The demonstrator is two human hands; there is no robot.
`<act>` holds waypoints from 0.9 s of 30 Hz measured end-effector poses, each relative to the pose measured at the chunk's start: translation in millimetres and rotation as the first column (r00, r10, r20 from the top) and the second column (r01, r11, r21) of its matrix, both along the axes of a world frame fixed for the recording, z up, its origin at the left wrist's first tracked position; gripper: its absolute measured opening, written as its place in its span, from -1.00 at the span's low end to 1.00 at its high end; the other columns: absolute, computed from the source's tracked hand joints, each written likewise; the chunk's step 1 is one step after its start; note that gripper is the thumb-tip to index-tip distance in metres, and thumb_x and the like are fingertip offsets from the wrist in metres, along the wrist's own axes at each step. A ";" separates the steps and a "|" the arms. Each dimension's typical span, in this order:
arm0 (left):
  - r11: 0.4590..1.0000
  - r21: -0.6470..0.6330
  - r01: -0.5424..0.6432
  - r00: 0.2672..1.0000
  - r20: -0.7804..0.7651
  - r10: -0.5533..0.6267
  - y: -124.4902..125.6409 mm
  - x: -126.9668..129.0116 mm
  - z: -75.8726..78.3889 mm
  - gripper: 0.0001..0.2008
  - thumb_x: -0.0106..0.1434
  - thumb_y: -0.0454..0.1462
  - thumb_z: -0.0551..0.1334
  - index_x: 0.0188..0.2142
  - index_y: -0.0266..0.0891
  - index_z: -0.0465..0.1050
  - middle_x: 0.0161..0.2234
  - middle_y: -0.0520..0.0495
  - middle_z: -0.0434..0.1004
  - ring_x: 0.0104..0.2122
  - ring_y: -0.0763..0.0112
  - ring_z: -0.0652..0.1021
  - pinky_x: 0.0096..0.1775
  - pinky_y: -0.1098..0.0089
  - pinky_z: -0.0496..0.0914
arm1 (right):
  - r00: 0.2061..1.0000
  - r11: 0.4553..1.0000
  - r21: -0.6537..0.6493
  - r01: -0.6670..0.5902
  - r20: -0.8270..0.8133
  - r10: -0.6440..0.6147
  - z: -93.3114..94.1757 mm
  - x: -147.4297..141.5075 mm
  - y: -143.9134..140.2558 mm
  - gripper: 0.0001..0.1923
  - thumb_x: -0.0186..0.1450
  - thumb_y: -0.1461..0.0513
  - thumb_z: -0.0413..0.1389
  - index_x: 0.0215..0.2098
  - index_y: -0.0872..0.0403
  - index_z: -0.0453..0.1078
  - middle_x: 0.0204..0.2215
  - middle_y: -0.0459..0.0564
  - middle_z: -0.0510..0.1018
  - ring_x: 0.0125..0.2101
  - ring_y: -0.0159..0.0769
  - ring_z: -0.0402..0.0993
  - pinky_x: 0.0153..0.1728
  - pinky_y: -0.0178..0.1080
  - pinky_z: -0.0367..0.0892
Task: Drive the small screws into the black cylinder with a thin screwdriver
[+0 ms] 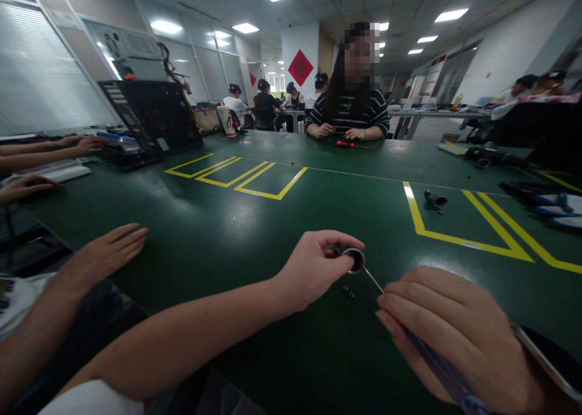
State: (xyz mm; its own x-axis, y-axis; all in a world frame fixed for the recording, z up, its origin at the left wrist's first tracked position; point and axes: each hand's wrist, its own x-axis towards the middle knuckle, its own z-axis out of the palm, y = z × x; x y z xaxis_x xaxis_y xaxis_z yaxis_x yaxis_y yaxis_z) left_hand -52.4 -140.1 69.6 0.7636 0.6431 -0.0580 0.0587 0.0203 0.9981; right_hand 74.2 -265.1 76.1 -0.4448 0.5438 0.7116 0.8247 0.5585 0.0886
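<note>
My left hand [316, 269] pinches a small round metal part [354, 260] just above the green table [254, 233]. A thin screwdriver [436, 357] with a blue handle is gripped in my right hand [454, 336]; its tip reaches the lower edge of the metal part. Two tiny black screws [348, 291] lie on the table right below the part, between my hands.
A co-worker's hand [111, 251] rests flat at my left. Another metal part [435, 199] lies inside yellow tape lines at right. A phone [548, 357] lies by my right wrist. An opened laptop [150, 121] stands far left. A person in a striped shirt [350, 115] sits opposite.
</note>
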 end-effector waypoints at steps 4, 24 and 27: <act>1.000 0.004 0.000 1.000 0.002 0.000 -0.2 -0.4 -1.5 -0.76 0.04 -0.44 0.21 -0.24 -0.35 0.47 -0.33 -0.11 0.55 -0.33 0.39 0.55 -0.21 0.35 0.42 | 1.000 1.000 -0.007 -0.002 0.006 0.002 -0.5 0.0 0.9 -0.90 0.18 0.43 0.05 -0.40 0.14 0.33 -0.53 0.02 0.52 -0.51 -0.30 0.41 -0.52 -0.23 0.31; 1.000 0.006 0.011 0.999 0.041 -0.011 -1.0 -4.5 1.1 -0.66 -0.02 -0.43 0.21 -0.20 -0.29 0.48 -0.27 -0.09 0.56 -0.29 0.39 0.53 -0.22 0.39 0.40 | 0.932 0.982 -0.186 -0.030 -0.361 -0.040 -1.0 3.2 3.9 -0.86 0.17 0.43 0.03 -0.34 0.12 0.33 -0.50 -0.03 0.46 -0.50 -0.38 0.38 -0.51 -0.30 0.31; 1.000 0.022 -0.002 0.999 0.044 0.001 -0.9 -4.3 2.0 -0.66 -0.02 -0.44 0.21 -0.20 -0.29 0.48 -0.26 -0.09 0.55 -0.28 0.39 0.52 -0.23 0.39 0.40 | 0.952 0.987 -0.156 -0.024 -0.307 -0.025 -2.1 3.3 3.3 -0.86 0.16 0.43 0.04 -0.33 0.12 0.33 -0.48 -0.01 0.49 -0.47 -0.35 0.41 -0.47 -0.29 0.34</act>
State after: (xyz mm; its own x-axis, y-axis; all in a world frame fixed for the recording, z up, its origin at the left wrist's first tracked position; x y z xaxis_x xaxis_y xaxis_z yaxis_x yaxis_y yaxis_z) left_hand -56.7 -141.0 71.6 0.7641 0.6450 -0.0099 0.0143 -0.0016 0.9999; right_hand 77.5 -261.8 74.0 -0.2182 0.6592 0.7196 0.7984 0.5447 -0.2568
